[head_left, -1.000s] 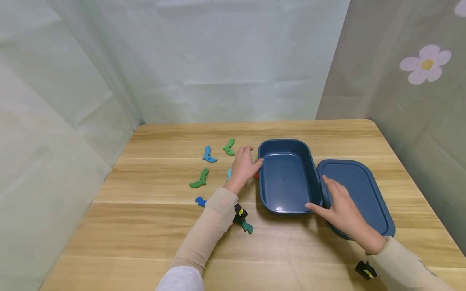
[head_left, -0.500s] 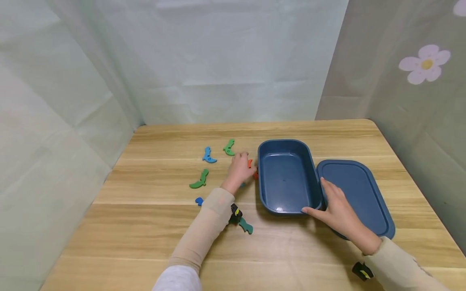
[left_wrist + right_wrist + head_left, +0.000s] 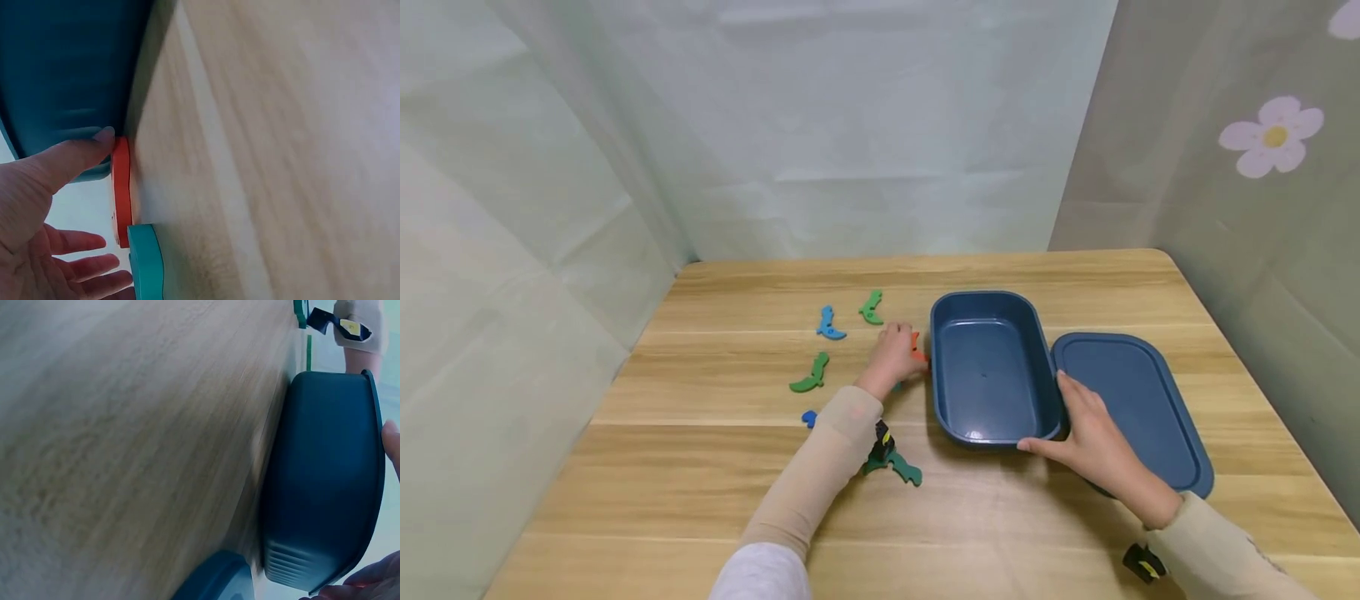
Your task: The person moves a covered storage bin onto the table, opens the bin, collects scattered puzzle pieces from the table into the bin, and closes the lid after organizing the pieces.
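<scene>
An open dark blue plastic box (image 3: 985, 387) stands on the table. My right hand (image 3: 1097, 450) rests at its near right corner, thumb at the front rim and straight fingers along the right side. Beside the box's left wall, my left hand (image 3: 891, 358) is low over an orange-red flat piece (image 3: 122, 190). Its thumb meets the piece's upper end in the left wrist view, while the other fingers extend loosely behind a teal piece (image 3: 145, 262). Part of the orange-red piece is hidden by the hand in the head view.
A matching blue lid (image 3: 1138, 408) lies right of the box. Curved flat pieces lie to the left: light green (image 3: 872, 307), light blue (image 3: 829, 323), green (image 3: 810, 374), dark blue (image 3: 808, 418) and dark green (image 3: 904, 468), the last near my left sleeve.
My left hand has moved down and slightly left from the box's rim to the orange-red piece. My right hand has shifted slightly left, its thumb now at the box's front rim.
</scene>
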### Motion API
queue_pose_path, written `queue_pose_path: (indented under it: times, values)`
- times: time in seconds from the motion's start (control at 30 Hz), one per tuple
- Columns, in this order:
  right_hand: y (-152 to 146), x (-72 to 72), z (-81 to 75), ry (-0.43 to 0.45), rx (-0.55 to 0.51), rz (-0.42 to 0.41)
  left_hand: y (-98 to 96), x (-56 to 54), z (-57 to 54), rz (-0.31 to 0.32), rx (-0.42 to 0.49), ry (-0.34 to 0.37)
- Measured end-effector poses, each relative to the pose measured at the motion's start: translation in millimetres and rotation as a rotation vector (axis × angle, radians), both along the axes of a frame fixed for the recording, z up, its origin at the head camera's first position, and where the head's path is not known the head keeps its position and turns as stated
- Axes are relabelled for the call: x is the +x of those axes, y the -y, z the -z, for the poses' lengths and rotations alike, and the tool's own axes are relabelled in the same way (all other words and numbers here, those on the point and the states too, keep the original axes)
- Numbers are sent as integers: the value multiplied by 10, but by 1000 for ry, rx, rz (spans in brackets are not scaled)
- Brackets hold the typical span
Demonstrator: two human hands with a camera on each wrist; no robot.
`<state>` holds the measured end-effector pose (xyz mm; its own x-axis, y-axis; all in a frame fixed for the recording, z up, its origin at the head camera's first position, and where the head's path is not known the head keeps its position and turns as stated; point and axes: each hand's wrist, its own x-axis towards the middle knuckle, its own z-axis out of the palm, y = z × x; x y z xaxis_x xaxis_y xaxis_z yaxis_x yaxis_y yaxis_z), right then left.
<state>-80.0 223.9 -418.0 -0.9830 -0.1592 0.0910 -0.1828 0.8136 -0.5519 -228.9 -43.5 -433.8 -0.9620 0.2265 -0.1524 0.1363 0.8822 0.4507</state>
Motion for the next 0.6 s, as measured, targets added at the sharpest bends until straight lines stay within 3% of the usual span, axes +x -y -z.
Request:
queue_pose_path:
  times: [0.6]
  values:
    - [11, 33, 49, 0, -5, -4, 6, -2, 62, 44, -70, -14]
